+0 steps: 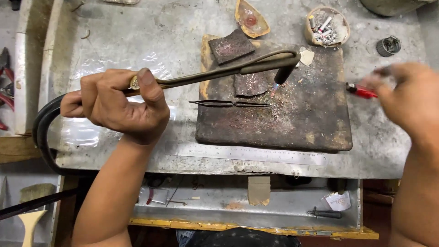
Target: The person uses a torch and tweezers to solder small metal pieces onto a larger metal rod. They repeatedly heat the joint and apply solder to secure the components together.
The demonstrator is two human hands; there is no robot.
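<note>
Currently left hand [121,103] fingers clamped round torch [219,71], flame over soldering block [297,123], right hand [407,98] at 3 o'clock (blurred) pinching red lighter [361,90].

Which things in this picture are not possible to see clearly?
- Right hand: blurred in the head view, so its grip on the red lighter is unclear.
- Hose: its far end passes below the bench edge.
- Left hand: its fingers cover the torch handle.
- Bowl contents: too small to identify.
- Pliers: cut off by the left edge.
</note>
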